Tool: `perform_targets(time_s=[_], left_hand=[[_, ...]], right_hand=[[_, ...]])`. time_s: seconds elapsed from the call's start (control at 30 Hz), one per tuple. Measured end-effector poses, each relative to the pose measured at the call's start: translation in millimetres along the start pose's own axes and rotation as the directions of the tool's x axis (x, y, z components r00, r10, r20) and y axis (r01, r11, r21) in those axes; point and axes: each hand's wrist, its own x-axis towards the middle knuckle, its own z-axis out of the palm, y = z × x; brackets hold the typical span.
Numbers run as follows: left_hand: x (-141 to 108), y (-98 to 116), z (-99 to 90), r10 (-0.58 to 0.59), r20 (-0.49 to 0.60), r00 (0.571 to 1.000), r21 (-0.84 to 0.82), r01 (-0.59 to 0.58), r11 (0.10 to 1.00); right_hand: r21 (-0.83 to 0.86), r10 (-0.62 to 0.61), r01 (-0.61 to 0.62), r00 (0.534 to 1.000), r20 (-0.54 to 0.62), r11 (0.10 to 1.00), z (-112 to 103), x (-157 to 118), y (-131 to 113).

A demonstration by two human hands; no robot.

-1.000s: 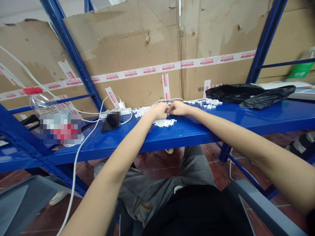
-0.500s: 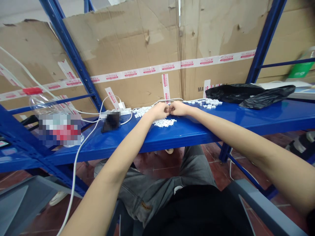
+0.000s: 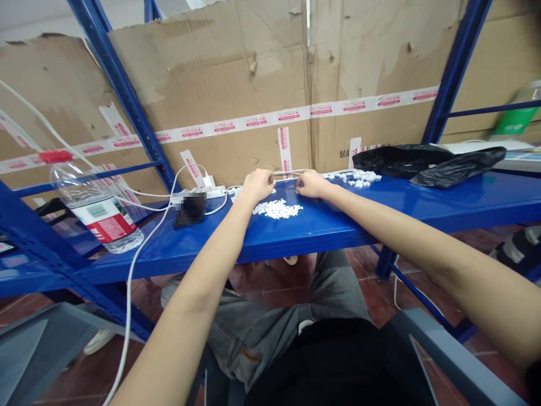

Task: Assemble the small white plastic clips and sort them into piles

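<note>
Small white plastic pieces (image 3: 279, 209) lie in a loose pile on the blue shelf top (image 3: 211, 239), in front of my hands. My left hand (image 3: 259, 184) is over a second, further group of white pieces (image 3: 235, 193), its fingers curled together; whatever they pinch is too small to make out. To the right, my right hand (image 3: 311, 184) rests low by the shelf surface with bent fingertips pressed together. Something tiny and pale may be at those fingertips, but I cannot tell what. A gap separates the two hands.
More white pieces (image 3: 361, 178) lie by a black plastic bag (image 3: 456, 163) on the right. At left are a water bottle (image 3: 107, 217), a blurred dark object (image 3: 190, 210), a power strip (image 3: 215, 192) and a hanging white cable (image 3: 130, 282). Cardboard (image 3: 236, 73) stands behind.
My hands were together at the fingertips and have come apart. The left moved left over the further white pieces; the right shifted slightly right and down.
</note>
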Motion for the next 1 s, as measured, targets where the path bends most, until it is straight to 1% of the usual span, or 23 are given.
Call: perform_targets(time_s=[0.1,0.2,0.27,0.33,0.4,0.5,0.57,0.67,0.73,0.8,0.87,0.9,0.93,1.0], left_hand=[[-1,-15,-3.1,-0.088,0.012,0.996,0.059,0.087,0.994],[-3,-29,-5.9,-0.193,-0.018,0.981,0.09,0.194,0.977],[-4,-35,-7.6,-0.259,-0.02,0.966,0.101,0.26,0.96],[-6,-39,-8.9,-0.31,-0.003,0.951,0.096,0.309,0.946],[-7,-40,-9.6,-0.332,0.009,0.943,0.078,0.33,0.941],[-7,-39,-9.6,-0.329,0.017,0.944,0.059,0.327,0.943],[-8,-37,-9.7,-0.326,0.026,0.945,0.047,0.325,0.945],[-9,-35,-10.1,-0.328,0.03,0.944,0.037,0.327,0.944],[-8,-34,-10.0,-0.307,-0.001,0.952,0.03,0.307,0.951],[-7,-32,-8.8,-0.24,-0.048,0.97,-0.018,0.24,0.971],[-4,-27,-6.1,-0.12,-0.071,0.99,-0.11,0.112,0.988],[-3,-23,-4.3,-0.046,-0.061,0.997,-0.161,0.036,0.986],[-1,-19,-2.5,0.029,-0.039,0.999,-0.208,-0.036,0.977],[1,-9,0.4,0.158,0.018,0.987,-0.279,-0.147,0.949]], right_hand=[[0.013,0.041,-0.042,0.998,0.057,0.999,-4,-3,-2],[0.048,0.055,-0.06,0.993,0.106,0.997,-8,-5,-6],[0.047,0.055,-0.06,0.993,0.108,0.997,-9,-6,-8],[0.015,0.063,-0.065,0.995,0.074,0.998,-10,-7,-9],[-0.02,0.089,-0.088,0.995,0.045,0.996,-10,-8,-10],[-0.015,0.1,-0.099,0.993,0.069,0.995,-11,-9,-9],[0.005,0.071,-0.071,0.994,0.085,0.997,-11,-8,-9],[0.039,0.008,-0.011,0.997,0.079,0.999,-9,-6,-9],[0.085,-0.043,0.037,0.996,0.078,0.996,-7,-4,-9],[0.151,-0.092,0.08,0.993,0.077,0.985,-5,-3,-10],[0.215,-0.131,0.111,0.988,0.081,0.97,-3,-3,-11],[0.231,-0.147,0.125,0.986,0.081,0.965,-3,-3,-11],[0.236,-0.163,0.14,0.984,0.078,0.962,-2,-4,-11],[0.23,-0.183,0.163,0.981,0.068,0.959,-2,-4,-11]])
